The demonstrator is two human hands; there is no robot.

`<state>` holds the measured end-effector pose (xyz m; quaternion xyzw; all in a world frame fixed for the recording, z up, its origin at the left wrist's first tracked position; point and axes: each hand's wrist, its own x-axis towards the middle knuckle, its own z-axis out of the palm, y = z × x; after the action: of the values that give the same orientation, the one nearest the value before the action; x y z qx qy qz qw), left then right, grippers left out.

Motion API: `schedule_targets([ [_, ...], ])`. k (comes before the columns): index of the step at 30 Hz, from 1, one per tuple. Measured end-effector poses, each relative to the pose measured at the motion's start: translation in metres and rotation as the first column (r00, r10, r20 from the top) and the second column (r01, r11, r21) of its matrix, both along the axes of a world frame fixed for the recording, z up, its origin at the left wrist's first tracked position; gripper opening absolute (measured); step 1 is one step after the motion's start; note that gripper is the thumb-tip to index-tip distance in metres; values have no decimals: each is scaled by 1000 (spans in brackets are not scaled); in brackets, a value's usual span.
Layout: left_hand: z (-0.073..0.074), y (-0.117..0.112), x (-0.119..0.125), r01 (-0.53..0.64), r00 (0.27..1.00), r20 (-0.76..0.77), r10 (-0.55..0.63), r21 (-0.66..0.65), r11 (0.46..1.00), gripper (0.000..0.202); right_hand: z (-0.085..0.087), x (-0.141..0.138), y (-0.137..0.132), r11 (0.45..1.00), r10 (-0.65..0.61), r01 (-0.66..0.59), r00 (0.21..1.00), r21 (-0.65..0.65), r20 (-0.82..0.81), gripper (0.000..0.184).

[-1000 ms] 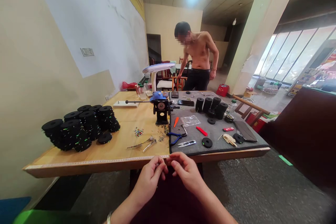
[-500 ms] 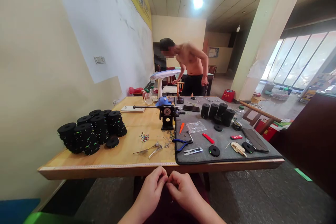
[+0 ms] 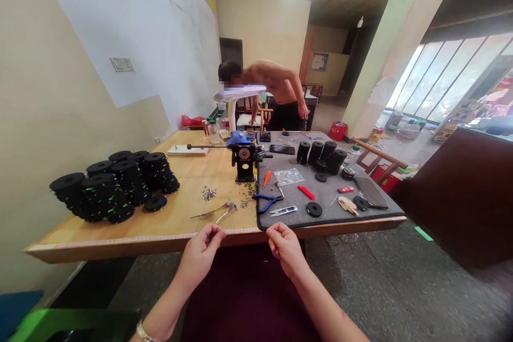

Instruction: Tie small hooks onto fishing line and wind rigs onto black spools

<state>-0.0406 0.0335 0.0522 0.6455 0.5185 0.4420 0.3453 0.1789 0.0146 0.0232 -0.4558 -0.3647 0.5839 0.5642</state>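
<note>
My left hand [image 3: 202,254] is closed in a pinch just in front of the table edge, thumb against forefinger. Level with it, my right hand [image 3: 285,248] pinches the same way, with a wide gap between the two. Whatever the fingertips hold is too fine to make out. Beyond the left hand lie thin wire-like tools [image 3: 218,211] and a small heap of coloured beads [image 3: 209,193]. Thread snips [image 3: 284,211], blue-handled pliers [image 3: 267,202] and a black foam spool [image 3: 314,209] rest on the grey mat [image 3: 294,222] past the right hand.
Stacks of black foam spools [image 3: 127,179] stand on the left of the wooden table [image 3: 182,187]. A small black machine with a lever [image 3: 244,160] sits mid-table under a white lamp [image 3: 240,93]. More spools [image 3: 316,153] are on the mat. Another person [image 3: 276,85] bends over behind the table.
My hands, together at the fingertips before, have moved apart to left and right and up toward the table edge. The view has shifted; the other person bends lower.
</note>
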Motion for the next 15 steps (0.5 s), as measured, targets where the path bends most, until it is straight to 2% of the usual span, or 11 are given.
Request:
schedule_targets([
  [4,-5,-4,-1,-7,1000,14,8,-18,1000,26,-1,-1,1,1000,-6,6,1000,-6,-19,33],
  [10,-3,-8,-3,-30,998,54,32,-39,999,27,-1,-3,-1,1000,-9,9,999,-13,-33,33],
  [15,-11,-5,-5,-50,998,30,50,-18,999,24,-3,-4,-3,1000,-11,10,1000,-21,-25,36],
])
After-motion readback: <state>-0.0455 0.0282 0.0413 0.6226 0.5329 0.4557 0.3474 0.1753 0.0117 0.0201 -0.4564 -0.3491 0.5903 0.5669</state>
